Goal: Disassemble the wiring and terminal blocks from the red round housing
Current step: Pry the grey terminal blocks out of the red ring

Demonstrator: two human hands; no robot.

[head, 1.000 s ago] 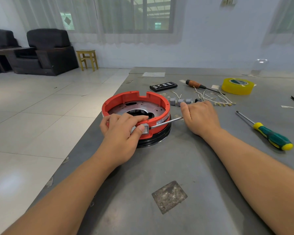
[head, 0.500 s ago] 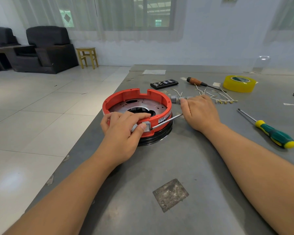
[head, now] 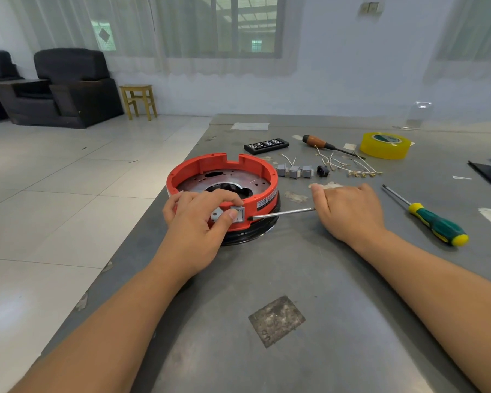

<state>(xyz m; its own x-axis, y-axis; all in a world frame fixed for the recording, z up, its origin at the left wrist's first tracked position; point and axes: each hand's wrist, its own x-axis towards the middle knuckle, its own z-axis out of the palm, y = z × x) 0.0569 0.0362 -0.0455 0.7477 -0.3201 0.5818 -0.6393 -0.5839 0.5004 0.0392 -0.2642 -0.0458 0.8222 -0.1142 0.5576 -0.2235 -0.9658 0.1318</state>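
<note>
While the left hand (head: 199, 219) pinches a small grey block (head: 237, 214) set in the near wall of the housing (head: 182, 177), thumb on its outer face and fingers curled over the rim, the right hand (head: 349, 211) grips a screwdriver (head: 284, 213) whose handle is buried in the fist. Only the metal shaft shows, running left until its tip meets the housing wall just beside the block, low on its right edge. My reading is a prying step: the tip levers the block's edge while the thumb steadies it.

Outward from the hands, the red housing sits on a black base near the left edge of the table (head: 295, 279). Its metal floor looks bare of wiring from this angle. Behind it lie three grey blocks (head: 294, 171) in a row, a small black part (head: 322, 171) and loose white wires (head: 352, 165), all apart from the housing. So most of the work appears done, with this one block seemingly the last piece left in the wall.

Hard to judge: whether the block is already loose or latched, since the thumb covers part of it, and whether any wire hangs behind it. The housing's near inner wall is hidden by the left hand.
</note>
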